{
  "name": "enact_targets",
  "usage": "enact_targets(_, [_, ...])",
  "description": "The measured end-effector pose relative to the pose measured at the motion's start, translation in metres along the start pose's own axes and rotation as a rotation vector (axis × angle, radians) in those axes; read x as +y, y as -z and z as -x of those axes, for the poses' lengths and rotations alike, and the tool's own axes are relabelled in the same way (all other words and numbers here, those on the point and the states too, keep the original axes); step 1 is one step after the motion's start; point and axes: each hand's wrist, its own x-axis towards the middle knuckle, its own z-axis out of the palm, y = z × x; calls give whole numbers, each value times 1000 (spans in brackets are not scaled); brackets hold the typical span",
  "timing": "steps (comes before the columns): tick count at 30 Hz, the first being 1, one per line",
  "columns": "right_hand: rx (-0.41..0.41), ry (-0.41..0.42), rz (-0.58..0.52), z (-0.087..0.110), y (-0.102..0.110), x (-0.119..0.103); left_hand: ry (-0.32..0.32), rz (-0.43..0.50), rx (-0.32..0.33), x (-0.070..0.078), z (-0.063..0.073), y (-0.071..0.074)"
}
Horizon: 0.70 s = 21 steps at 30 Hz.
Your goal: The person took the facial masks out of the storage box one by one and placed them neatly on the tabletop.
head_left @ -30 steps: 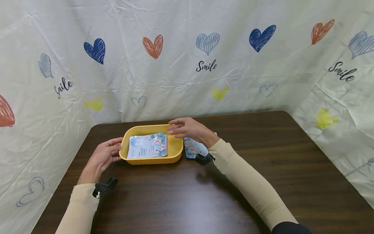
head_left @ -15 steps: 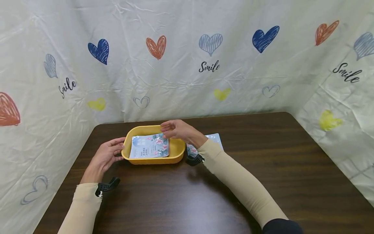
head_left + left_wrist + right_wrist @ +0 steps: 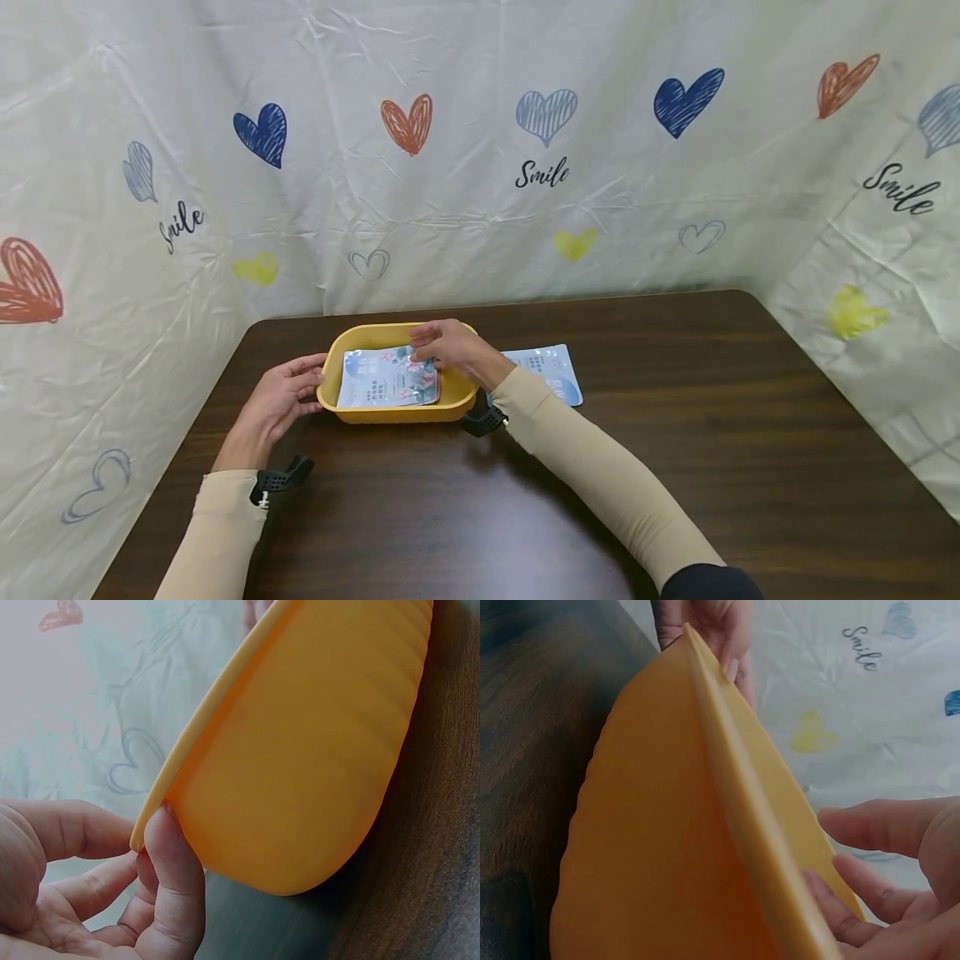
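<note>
A yellow oblong plastic basin (image 3: 453,412) stands near the table's back left. Inside it lie flat pale-blue sachets with printed pink flowers; the top sachet (image 3: 375,379) faces up. My left hand (image 3: 276,402) pinches the basin's left rim, its fingertips on both sides of the edge in the left wrist view. My right hand (image 3: 450,346) reaches over the basin's right side, fingertips at the top sachet's upper right corner. In the right wrist view those fingers (image 3: 877,825) are spread apart inside the rim, with nothing visible between them.
Another pale-blue sachet (image 3: 543,364) lies on the brown table (image 3: 675,400) right of the basin, partly hidden by my right forearm. A white curtain (image 3: 465,208) with printed hearts hangs behind the table and along its sides.
My right hand has moved left and down from the basin's back right rim to the top sachet's corner. More of the sachet on the table shows. My left hand stays at the rim.
</note>
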Motion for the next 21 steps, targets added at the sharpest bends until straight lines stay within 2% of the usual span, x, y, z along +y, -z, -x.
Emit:
enact_targets(8, [27, 8, -2, 0, -2, 3, 7, -16, 10, 2, 2, 0])
enact_targets(16, [117, 138, -14, 13, -4, 7, 15, 3, 10, 3, 2, -2])
enact_targets(21, [176, 160, -44, 17, -6, 7, 5, 13, 0, 3, 2, -2])
